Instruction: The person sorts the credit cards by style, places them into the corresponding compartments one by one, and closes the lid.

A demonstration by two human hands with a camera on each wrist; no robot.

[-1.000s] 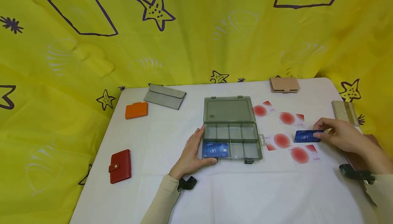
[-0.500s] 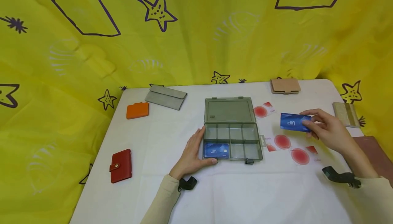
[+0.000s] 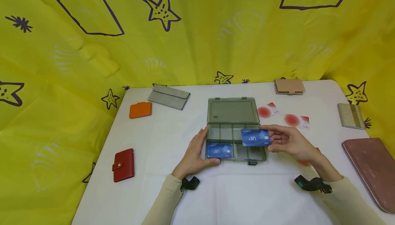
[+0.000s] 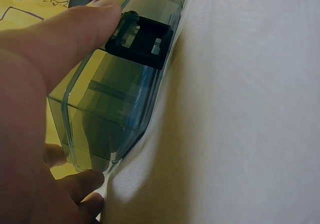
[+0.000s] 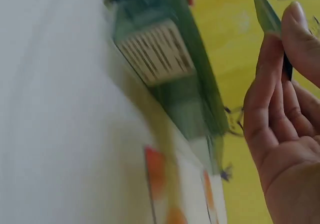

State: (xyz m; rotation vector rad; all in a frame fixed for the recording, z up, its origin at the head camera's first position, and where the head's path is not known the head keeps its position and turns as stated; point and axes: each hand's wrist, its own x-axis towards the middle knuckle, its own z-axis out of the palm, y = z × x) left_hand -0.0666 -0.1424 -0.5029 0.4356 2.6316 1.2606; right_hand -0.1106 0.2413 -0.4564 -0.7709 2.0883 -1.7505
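My right hand (image 3: 293, 142) pinches a blue VIP card (image 3: 253, 138) at its right edge, above the right half of a clear grey-green compartment box (image 3: 256, 153). In the right wrist view the held card (image 5: 267, 14) shows nearly edge-on between thumb and fingers. The box's lid (image 3: 232, 111) is folded back flat. Another blue VIP card (image 3: 219, 150) lies in the front left of the box. My left hand (image 3: 191, 154) rests against the box's left side with its thumb along the front; in the left wrist view that thumb reaches the black latch (image 4: 145, 42).
Red-and-white cards (image 3: 296, 120) lie right of the box, one partly under my right forearm. Around the table sit a red wallet (image 3: 124, 165), orange case (image 3: 140, 110), grey pouch (image 3: 169, 97), tan wallet (image 3: 289, 86), beige wallet (image 3: 350, 116) and brown folder (image 3: 370, 170).
My right hand has lifted the blue card off the table at the right and carried it left to above the box. My left hand stays at the box.
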